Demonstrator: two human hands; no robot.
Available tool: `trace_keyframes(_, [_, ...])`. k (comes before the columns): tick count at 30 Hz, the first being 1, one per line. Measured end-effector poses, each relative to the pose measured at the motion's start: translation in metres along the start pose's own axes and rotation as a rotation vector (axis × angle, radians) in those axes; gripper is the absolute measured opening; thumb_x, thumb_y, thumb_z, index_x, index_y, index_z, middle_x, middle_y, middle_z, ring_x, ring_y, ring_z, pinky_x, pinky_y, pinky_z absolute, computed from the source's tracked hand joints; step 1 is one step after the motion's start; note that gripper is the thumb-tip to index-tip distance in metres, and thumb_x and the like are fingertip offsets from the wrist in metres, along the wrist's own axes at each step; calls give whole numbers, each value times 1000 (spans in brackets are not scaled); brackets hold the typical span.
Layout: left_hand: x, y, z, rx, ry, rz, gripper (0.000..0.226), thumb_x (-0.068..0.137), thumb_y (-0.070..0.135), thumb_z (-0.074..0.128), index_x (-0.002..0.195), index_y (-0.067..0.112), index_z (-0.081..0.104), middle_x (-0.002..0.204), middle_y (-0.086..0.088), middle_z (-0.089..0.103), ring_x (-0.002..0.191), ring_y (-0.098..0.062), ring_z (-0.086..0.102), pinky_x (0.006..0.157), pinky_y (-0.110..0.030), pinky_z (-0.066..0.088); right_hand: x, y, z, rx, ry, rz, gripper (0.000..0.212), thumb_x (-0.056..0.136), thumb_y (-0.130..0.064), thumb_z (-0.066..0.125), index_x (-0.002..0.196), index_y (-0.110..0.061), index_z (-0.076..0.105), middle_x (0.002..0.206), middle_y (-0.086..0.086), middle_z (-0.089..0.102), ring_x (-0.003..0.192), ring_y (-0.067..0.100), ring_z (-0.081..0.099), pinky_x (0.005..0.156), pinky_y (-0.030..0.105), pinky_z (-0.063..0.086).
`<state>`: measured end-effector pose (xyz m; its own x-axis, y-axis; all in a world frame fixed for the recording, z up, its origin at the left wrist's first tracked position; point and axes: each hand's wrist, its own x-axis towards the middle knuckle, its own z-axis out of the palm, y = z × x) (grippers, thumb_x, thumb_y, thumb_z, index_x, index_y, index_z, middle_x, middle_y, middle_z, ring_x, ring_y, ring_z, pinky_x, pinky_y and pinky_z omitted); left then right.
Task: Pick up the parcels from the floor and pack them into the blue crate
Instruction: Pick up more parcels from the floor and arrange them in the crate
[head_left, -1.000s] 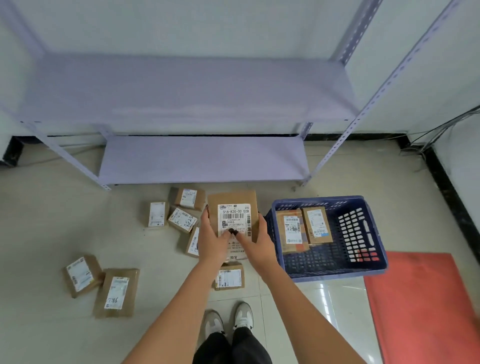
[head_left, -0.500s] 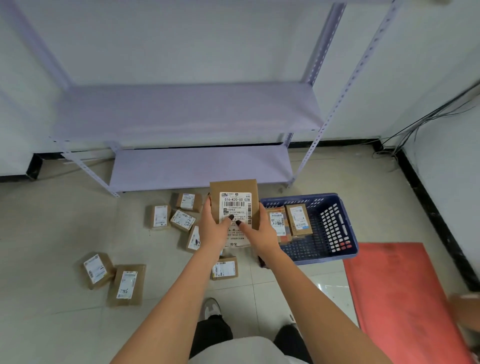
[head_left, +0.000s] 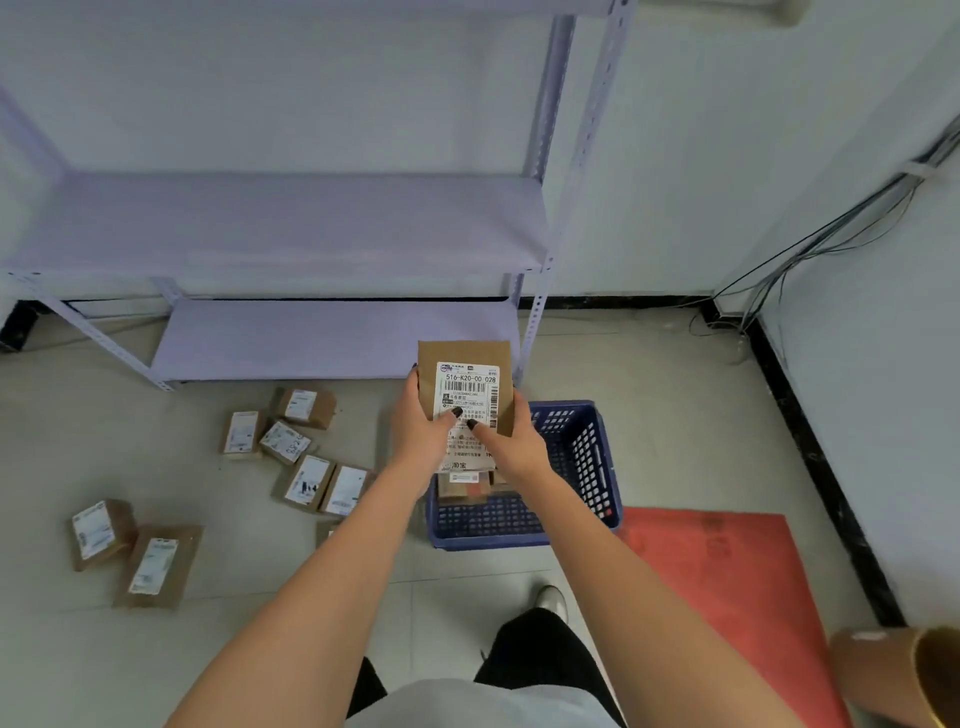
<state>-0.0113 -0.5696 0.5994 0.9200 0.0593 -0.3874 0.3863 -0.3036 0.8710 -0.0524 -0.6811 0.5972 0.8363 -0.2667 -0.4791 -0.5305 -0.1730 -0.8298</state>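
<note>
parcel (head_left: 464, 384) | gripped: left hand (head_left: 422, 435), right hand (head_left: 511, 441) | above blue crate (head_left: 597, 467)

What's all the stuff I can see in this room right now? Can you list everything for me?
held parcel: one, brown with white label, above the crate's left end
blue crate: one, on the floor, parcels inside partly hidden
floor parcels: at least eight, brown, scattered left of the crate
shelf rack: one, pale lilac, against the back wall
red mat: one, right of the crate
cables: dark, along the right wall
left hand: holds the parcel's left side
right hand: holds its right side
</note>
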Motion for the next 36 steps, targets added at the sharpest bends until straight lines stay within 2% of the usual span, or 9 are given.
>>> trace_keyframes(5, [-25, 29, 91, 42, 26, -13, 67, 86, 4, 58, 142, 26, 29, 135, -3, 52, 118, -25, 54, 89, -42, 53, 14, 18, -101, 7, -36, 41, 71, 84, -27, 62, 143, -28, 23, 130, 1, 56, 111, 23, 58, 96, 44, 50])
trace_keyframes(8, [-38, 42, 120, 47, 21, -52, 67, 87, 7, 58, 142, 30, 29, 131, -2, 56, 107, -18, 57, 71, -30, 56, 16, 19, -141, 87, -70, 87, 67, 84, -28, 62, 142, -31, 27, 130, 3, 56, 111, 26, 59, 95, 46, 50])
trace_keyframes(11, [-42, 55, 137, 40, 38, -60, 66, 88, 8, 58, 142, 31, 30, 127, -1, 59, 95, -11, 54, 57, -16, 47, 24, 19, -164, 135, -128, 138, 61, 86, -27, 57, 139, -37, 29, 128, 3, 57, 110, 27, 59, 95, 48, 49])
trace_keyframes(14, [-34, 68, 149, 51, 55, -69, 68, 89, 6, 55, 145, 30, 25, 129, -4, 58, 103, -18, 60, 77, -34, 57, 42, 10, -173, 140, -157, 117, 57, 87, -29, 54, 138, -36, 31, 128, 2, 57, 110, 26, 58, 96, 48, 48])
trace_keyframes(17, [-20, 78, 165, 81, 32, -68, 70, 91, 5, 51, 147, 30, 16, 134, -6, 54, 109, -26, 60, 89, -47, 53, 57, 5, -183, 149, -134, 97, 62, 85, -31, 56, 140, -33, 28, 129, 2, 57, 112, 26, 57, 97, 48, 47])
trace_keyframes(23, [8, 79, 208, 184, -57, -58, 71, 91, 8, 52, 147, 31, 15, 136, -5, 53, 111, -24, 59, 84, -38, 54, 86, 25, -214, 160, -111, 154, 72, 78, -22, 64, 139, -34, 28, 115, -4, 58, 109, 23, 59, 96, 46, 49])
trace_keyframes(27, [31, 56, 239, 187, -96, -85, 69, 91, 7, 51, 147, 30, 18, 137, -6, 53, 111, -24, 58, 90, -38, 52, 120, 51, -219, 137, -73, 213, 70, 79, -19, 63, 139, -30, 30, 119, -2, 59, 109, 25, 59, 97, 47, 48])
trace_keyframes(30, [53, 20, 267, 160, -147, -142, 70, 92, 8, 50, 147, 30, 14, 139, -5, 50, 101, -15, 56, 86, -33, 51, 150, 85, -220, 135, -19, 263, 65, 79, -18, 62, 136, -31, 35, 114, -5, 61, 106, 22, 60, 96, 45, 48])
trace_keyframes(36, [105, -107, 322, 198, -348, -241, 81, 90, 3, 51, 147, 33, 3, 146, -3, 41, 106, -22, 58, 79, -31, 52, 212, 207, -198, 228, 12, 435, 57, 83, -13, 59, 132, -35, 40, 113, -4, 64, 107, 22, 61, 97, 47, 48])
